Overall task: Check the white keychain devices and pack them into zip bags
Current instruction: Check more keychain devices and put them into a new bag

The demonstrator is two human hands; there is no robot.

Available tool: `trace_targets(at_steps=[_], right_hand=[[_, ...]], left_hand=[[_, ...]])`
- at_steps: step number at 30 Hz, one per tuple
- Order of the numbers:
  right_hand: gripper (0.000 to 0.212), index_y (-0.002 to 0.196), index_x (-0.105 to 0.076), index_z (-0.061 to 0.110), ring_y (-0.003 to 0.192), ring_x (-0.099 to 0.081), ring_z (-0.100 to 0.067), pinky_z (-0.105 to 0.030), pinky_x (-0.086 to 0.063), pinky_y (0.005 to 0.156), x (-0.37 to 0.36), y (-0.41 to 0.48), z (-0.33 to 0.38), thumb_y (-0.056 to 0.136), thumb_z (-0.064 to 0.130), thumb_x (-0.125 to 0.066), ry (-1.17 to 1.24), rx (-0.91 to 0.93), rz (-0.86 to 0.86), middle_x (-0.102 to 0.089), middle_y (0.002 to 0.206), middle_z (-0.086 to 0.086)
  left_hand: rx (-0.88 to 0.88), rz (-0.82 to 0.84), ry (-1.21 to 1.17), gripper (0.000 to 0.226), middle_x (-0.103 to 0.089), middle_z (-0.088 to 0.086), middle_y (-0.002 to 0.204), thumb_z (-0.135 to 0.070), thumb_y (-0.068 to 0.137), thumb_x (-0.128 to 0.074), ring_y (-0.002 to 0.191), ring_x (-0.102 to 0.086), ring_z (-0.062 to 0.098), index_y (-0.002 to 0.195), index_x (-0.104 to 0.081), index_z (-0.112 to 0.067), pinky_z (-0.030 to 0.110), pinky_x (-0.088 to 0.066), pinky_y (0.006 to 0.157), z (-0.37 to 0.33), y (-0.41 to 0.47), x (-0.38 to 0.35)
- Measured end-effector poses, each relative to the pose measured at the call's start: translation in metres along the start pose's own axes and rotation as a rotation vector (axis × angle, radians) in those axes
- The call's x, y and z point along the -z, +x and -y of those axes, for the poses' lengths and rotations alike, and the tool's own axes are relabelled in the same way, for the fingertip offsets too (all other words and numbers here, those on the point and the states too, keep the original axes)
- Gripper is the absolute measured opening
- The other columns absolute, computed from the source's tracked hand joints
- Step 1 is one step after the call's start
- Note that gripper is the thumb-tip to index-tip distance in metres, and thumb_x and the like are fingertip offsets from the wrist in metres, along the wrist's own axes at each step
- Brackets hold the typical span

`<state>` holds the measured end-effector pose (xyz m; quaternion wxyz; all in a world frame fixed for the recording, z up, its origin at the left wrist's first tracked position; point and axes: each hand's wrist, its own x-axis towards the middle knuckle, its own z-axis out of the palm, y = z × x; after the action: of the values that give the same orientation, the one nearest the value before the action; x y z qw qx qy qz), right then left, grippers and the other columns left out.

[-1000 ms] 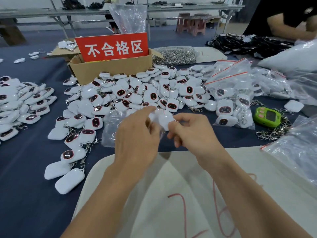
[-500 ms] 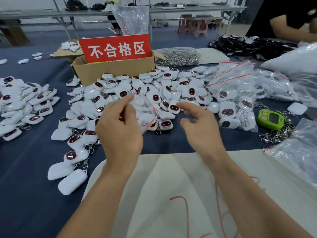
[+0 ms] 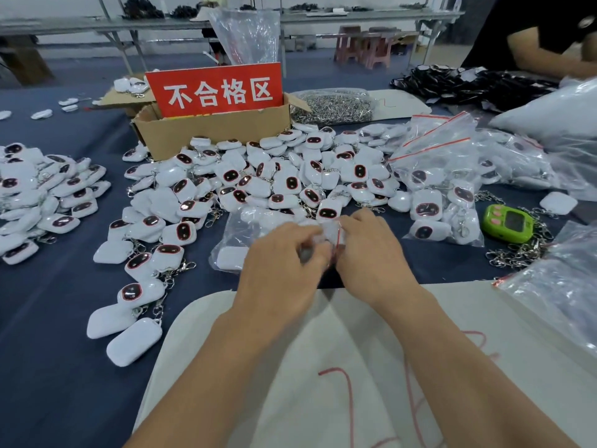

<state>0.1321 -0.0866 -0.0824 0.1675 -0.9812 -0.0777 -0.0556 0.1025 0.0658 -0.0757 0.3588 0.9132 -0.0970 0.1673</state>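
A big heap of white keychain devices (image 3: 265,185) with dark oval faces covers the blue table in front of me. My left hand (image 3: 284,263) and my right hand (image 3: 371,250) meet just above the table's middle. Both pinch a small clear zip bag (image 3: 329,234) with a red seal line, blurred between the fingers. I cannot tell what is inside it. Another clear bag (image 3: 232,240) holding white devices lies flat just left of my hands.
A cardboard box (image 3: 213,130) with a red sign stands behind the heap. Filled zip bags (image 3: 442,189) lie at the right, beside a green timer (image 3: 507,223) and loose metal clips (image 3: 517,253). A second pile of devices (image 3: 45,192) lies left. A white sheet (image 3: 355,367) lies near me. Another person's arm (image 3: 542,56) is far right.
Half a second ago my left hand held a bag up alone and my right hand was apart and open. Both hands have come together lower down on a small bag.
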Motion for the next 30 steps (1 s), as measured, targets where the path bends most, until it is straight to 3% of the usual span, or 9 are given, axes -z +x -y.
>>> trace_targets(at_steps=[3, 6, 9, 12, 15, 19, 21, 25, 30], right_hand=[[0.024, 0.114, -0.06, 0.021, 0.11, -0.054, -0.031, -0.044, -0.049, 0.087, 0.006, -0.005, -0.003, 0.094, 0.012, -0.051, 0.028, -0.05, -0.009, -0.058, 0.117, -0.003], [0.024, 0.106, -0.064, 0.022, 0.095, -0.06, -0.034, -0.043, -0.049, 0.078, 0.012, -0.007, -0.01, 0.103, 0.019, -0.041, 0.167, -0.24, -0.228, -0.067, 0.101, -0.004], [0.027, 0.09, -0.064, 0.01, 0.064, -0.057, -0.028, -0.037, -0.046, 0.062, 0.013, -0.005, -0.016, 0.102, 0.02, -0.043, 0.621, -0.326, -0.326, -0.062, 0.065, -0.008], [0.024, 0.09, -0.068, 0.013, 0.045, -0.048, -0.017, -0.025, -0.04, 0.048, 0.015, -0.008, -0.012, 0.103, 0.022, -0.051, 1.042, -0.382, -0.225, -0.056, 0.046, -0.006], [0.014, 0.099, -0.07, 0.011, 0.051, -0.051, -0.024, -0.025, -0.039, 0.046, 0.016, -0.007, -0.009, 0.102, 0.02, -0.06, 1.171, -0.382, -0.088, -0.061, 0.054, -0.01], [0.009, 0.1, -0.072, 0.011, 0.046, -0.051, -0.017, -0.022, -0.036, 0.044, 0.016, -0.011, -0.002, 0.094, 0.009, -0.066, 1.172, -0.266, 0.018, -0.062, 0.059, -0.006], [0.015, 0.096, -0.074, 0.013, 0.046, -0.049, -0.017, -0.022, -0.035, 0.046, 0.016, -0.014, 0.001, 0.09, 0.005, -0.064, 1.154, -0.227, 0.012, -0.062, 0.057, -0.004], [0.017, 0.092, -0.079, 0.013, 0.049, -0.044, -0.015, -0.017, -0.037, 0.047, 0.018, -0.015, 0.0, 0.089, 0.002, -0.066, 1.192, -0.221, -0.013, -0.059, 0.057, -0.002], [0.022, 0.09, -0.08, 0.014, 0.046, -0.041, -0.009, -0.018, -0.032, 0.047, 0.016, -0.016, 0.004, 0.09, -0.003, -0.065, 1.227, -0.214, -0.077, -0.064, 0.059, 0.003]], left_hand=[[0.017, 0.17, 0.066, 0.037, -0.061, -0.004, 0.077, -0.052, 0.097, -0.049, 0.08, -0.055, 0.016, 0.08, -0.062, -0.022, 0.044, -0.047, 0.078, 0.006, 0.001, -0.004], [0.045, 0.178, 0.05, 0.043, -0.058, -0.005, 0.077, -0.057, 0.097, -0.039, 0.08, -0.054, 0.014, 0.075, -0.056, -0.024, 0.042, -0.046, 0.073, 0.011, 0.003, -0.005], [0.106, 0.137, 0.167, 0.035, -0.055, -0.011, 0.087, -0.056, 0.098, -0.043, 0.089, -0.051, 0.014, 0.086, -0.061, -0.029, 0.036, -0.036, 0.071, 0.012, 0.0, -0.008], [0.162, 0.061, 0.281, 0.038, -0.055, -0.013, 0.095, -0.059, 0.1, -0.037, 0.096, -0.05, 0.017, 0.094, -0.061, -0.031, 0.036, -0.034, 0.073, 0.008, -0.006, -0.01], [0.179, -0.084, 0.277, 0.041, -0.06, -0.01, 0.093, -0.061, 0.101, -0.037, 0.088, -0.05, 0.018, 0.094, -0.064, -0.032, 0.036, -0.035, 0.072, 0.002, -0.008, -0.01], [0.086, -0.136, -0.194, 0.035, -0.066, -0.018, 0.097, -0.046, 0.09, -0.059, 0.088, -0.059, 0.002, 0.12, -0.073, -0.034, 0.021, -0.047, 0.081, -0.001, -0.004, -0.011], [0.1, -0.109, -0.294, 0.034, -0.066, -0.019, 0.093, -0.037, 0.084, -0.064, 0.086, -0.061, 0.0, 0.116, -0.075, -0.037, 0.014, -0.046, 0.076, -0.002, -0.001, -0.012], [0.182, -0.083, -0.45, 0.03, -0.068, -0.017, 0.08, -0.029, 0.077, -0.069, 0.071, -0.061, 0.002, 0.093, -0.073, -0.054, 0.016, -0.049, 0.07, -0.001, 0.002, -0.013], [0.194, -0.063, -0.524, 0.022, -0.074, -0.01, 0.077, -0.028, 0.079, -0.072, 0.075, -0.069, 0.007, 0.095, -0.081, -0.038, 0.025, -0.057, 0.077, -0.005, 0.002, -0.009]])
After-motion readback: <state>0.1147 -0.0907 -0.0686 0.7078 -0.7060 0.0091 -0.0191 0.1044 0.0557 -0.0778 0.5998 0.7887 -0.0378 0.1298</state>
